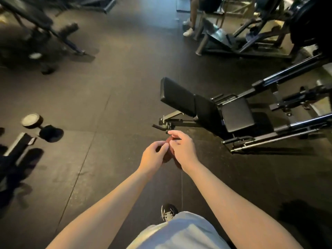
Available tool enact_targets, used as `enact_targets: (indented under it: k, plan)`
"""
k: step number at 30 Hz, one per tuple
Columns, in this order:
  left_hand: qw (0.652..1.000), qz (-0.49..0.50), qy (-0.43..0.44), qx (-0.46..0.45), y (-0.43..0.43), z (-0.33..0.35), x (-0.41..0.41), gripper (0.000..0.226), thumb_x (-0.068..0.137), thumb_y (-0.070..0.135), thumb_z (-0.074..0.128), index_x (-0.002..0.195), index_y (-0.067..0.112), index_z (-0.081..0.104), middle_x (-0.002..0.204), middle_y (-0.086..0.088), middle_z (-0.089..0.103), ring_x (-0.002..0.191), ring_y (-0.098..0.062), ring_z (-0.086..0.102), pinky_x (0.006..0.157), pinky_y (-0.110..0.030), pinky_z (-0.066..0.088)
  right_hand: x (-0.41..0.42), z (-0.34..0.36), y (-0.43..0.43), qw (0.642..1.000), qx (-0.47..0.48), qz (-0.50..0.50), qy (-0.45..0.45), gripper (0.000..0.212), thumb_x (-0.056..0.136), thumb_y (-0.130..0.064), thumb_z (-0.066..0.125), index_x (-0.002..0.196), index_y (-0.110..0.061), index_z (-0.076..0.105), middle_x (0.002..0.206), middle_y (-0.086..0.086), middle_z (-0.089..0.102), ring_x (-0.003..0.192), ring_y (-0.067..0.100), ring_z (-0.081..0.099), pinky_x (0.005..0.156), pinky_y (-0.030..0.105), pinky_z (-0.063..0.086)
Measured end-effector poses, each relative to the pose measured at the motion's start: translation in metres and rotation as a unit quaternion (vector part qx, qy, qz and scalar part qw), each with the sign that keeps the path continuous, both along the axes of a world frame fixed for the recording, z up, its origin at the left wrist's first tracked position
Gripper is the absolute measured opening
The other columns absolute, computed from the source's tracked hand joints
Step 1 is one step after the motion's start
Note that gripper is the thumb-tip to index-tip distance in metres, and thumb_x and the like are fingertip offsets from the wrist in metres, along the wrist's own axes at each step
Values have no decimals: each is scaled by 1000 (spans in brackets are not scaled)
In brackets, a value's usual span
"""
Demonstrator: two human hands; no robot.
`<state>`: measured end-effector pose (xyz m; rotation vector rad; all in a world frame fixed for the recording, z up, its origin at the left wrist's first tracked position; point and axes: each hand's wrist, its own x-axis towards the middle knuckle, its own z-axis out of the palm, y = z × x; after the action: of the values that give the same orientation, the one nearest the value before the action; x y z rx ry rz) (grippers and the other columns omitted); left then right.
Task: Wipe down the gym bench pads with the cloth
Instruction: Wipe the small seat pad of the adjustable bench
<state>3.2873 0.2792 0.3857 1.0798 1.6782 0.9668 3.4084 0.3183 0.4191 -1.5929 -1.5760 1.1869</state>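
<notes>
While a shoe is showing below the forearms, the left hand and right hand are meeting, both pinching a bunched reddish cloth between curled fingers. Just beyond the right hand, the bench is standing apart from the cloth, its back pad tilting up and its seat pad lying farther right. Well left of the hands, a dumbbell is lying on the floor.

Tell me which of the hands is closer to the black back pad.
Right. The right hand is short of the back pad, toward the camera; the left hand is further left.
</notes>
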Motion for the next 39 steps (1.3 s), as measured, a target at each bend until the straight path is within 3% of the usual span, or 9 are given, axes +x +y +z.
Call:
enact_targets:
  k: [3, 8, 13, 17, 24, 26, 30, 34, 39]
  plan:
    - [997, 62, -32, -13, 68, 13, -32, 16, 99, 34, 61, 103, 24, 73, 98, 1, 73, 82, -14, 67, 64, -27, 50, -41, 5, 78, 1000, -15, 16, -7, 34, 98, -9, 58, 120, -34, 66, 126, -6, 56, 88, -3, 55, 66, 4, 39]
    - [987, 151, -56, -5, 174, 22, -112, 12, 96, 27, 65, 92, 27, 76, 93, 11, 74, 91, -11, 68, 84, -31, 53, -118, 0, 191, 998, -17, 57, -22, 30, 102, -23, 55, 127, -38, 60, 128, -6, 56, 99, 5, 56, 73, 10, 43]
    - [974, 215, -73, 9, 280, 17, -222, 13, 93, 25, 68, 88, 29, 80, 85, 15, 76, 85, -5, 70, 73, -21, 51, -234, -15, 303, 990, -65, 124, -7, 39, 106, -33, 42, 145, -35, 41, 134, -10, 47, 112, 3, 44, 87, 19, 39]
    - [964, 248, -97, 3, 371, 19, -335, 14, 90, 24, 68, 89, 25, 82, 84, 9, 77, 84, -10, 71, 75, -27, 56, -350, -11, 395, 990, -72, 123, -4, 40, 106, -34, 42, 146, -34, 39, 127, -10, 48, 102, 4, 45, 69, 10, 39]
    - [960, 278, -39, 4, 515, 47, -517, 15, 88, 27, 62, 87, 25, 77, 81, 10, 73, 77, -8, 67, 65, -23, 47, -531, 25, 536, 986, -43, 160, -5, 41, 104, -16, 48, 145, -21, 46, 144, 0, 51, 115, 9, 52, 86, 14, 37]
    - [959, 284, -13, -8, 553, 47, -566, 14, 90, 28, 60, 89, 23, 73, 86, 9, 72, 81, -9, 66, 66, -23, 45, -578, 27, 577, 985, -29, 172, -6, 39, 103, -13, 50, 141, -16, 51, 139, 1, 55, 110, 8, 52, 81, 8, 35]
    - [952, 302, 39, -12, 635, 30, -671, 20, 94, 29, 53, 96, 17, 69, 92, 2, 70, 83, -14, 62, 66, -26, 42, -678, 8, 665, 986, -19, 168, 8, 28, 101, -21, 56, 129, -23, 59, 124, -6, 60, 104, 10, 54, 87, 22, 45]
    - [955, 284, 85, -15, 731, 8, -780, 34, 93, 33, 45, 88, 1, 56, 84, -21, 55, 62, -19, 48, 56, -29, 33, -781, -9, 761, 983, -31, 177, 48, 19, 99, -19, 57, 116, -27, 62, 104, -11, 61, 95, 9, 55, 84, 24, 46]
    - [946, 319, 52, -2, 839, 13, -907, 14, 101, 28, 44, 102, 17, 53, 93, 3, 60, 80, -14, 57, 66, -30, 42, -912, -3, 878, 976, -45, 205, 63, 27, 97, -18, 60, 122, -28, 64, 101, -14, 59, 88, 4, 61, 69, 14, 51]
